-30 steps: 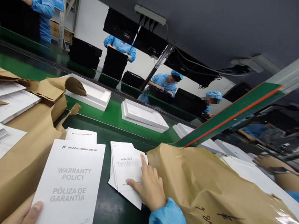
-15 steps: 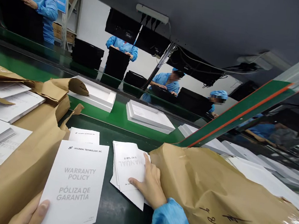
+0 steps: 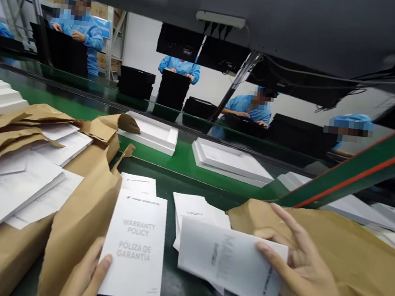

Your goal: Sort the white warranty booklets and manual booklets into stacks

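Note:
At the lower left, my left hand [image 3: 86,273] grips a white warranty booklet [image 3: 135,255] by its lower left edge, thumb on top and its printed cover facing me. My right hand [image 3: 298,268] pinches a white manual [image 3: 227,258] at its right end, thumb on its cover; the manual lies sideways in the air. Beneath and behind it rests a small pile of manuals [image 3: 194,207] on the dark bench. Another booklet [image 3: 139,184] shows just behind the warranty booklet.
Torn brown paper packages [image 3: 77,229] with white booklets [image 3: 10,188] lie left; another brown package [image 3: 359,261] is at right. White boxes [image 3: 231,163] sit on the green conveyor [image 3: 181,165] beyond. A slanted green post [image 3: 359,166] stands right. Co-workers in blue [image 3: 180,67] work across the line.
My right hand has lifted a manual off the pile and turned it sideways toward the right. My left hand still holds the warranty booklet. The view has swung left.

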`<state>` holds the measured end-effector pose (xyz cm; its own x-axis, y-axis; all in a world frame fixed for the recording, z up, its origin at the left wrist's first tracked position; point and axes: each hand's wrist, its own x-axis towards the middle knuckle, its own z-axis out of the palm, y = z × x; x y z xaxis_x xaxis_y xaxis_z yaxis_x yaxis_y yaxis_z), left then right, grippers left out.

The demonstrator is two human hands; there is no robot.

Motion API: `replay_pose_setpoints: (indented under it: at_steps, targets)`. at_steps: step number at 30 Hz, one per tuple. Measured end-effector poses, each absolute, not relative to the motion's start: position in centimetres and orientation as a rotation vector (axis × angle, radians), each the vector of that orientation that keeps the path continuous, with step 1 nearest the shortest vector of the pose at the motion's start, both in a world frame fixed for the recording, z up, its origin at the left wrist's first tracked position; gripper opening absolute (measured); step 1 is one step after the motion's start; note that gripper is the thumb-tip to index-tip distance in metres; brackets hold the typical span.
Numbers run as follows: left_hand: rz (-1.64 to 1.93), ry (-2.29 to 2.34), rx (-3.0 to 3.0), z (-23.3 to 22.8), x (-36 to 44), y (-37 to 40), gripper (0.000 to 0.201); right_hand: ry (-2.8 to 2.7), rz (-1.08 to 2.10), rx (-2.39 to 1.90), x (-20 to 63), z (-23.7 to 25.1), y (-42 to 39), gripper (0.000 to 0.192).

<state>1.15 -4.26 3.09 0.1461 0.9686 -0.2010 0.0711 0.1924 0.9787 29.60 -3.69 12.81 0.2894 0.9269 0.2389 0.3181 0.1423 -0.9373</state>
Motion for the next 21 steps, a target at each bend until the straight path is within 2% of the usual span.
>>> replay_pose_setpoints:
  at_steps: [3, 5, 10, 14, 17, 19, 21]
  targets:
    - [0.897, 1.156, 1.160, 2.8, 1.4, -4.3, 0.070, -1.654, 0.875, -1.355, 27.0, 13.8, -2.9, 0.050]
    - [0.873, 1.161, 1.191, 2.1, 1.7, -4.4, 0.072, -1.974, 0.944, -1.335, 25.1, 13.8, -1.6, 0.050]
    - [0.883, 0.895, 1.354, 1.0, 2.3, -4.5, 0.047, -2.319, 0.836, -1.361, 21.1, 13.3, 1.1, 0.057]
    - [0.932, 0.875, 1.322, 1.2, 2.4, -4.4, 0.043, -2.272, 0.589, -1.311, 20.6, 12.7, 1.3, 0.059]
    - [0.964, 0.884, 1.215, 1.2, 2.3, -4.4, 0.045, -2.006, 0.418, -1.300, 21.8, 11.0, 0.8, 0.056]
    - [0.993, 0.879, 1.149, 1.1, 2.3, -4.5, 0.047, -1.753, 0.465, -1.327, 22.6, 9.3, 0.3, 0.054]
    - [1.026, 0.906, 1.105, 1.0, 2.5, -4.6, 0.048, -1.463, 0.732, -1.363, 22.9, 7.6, -0.3, 0.058]
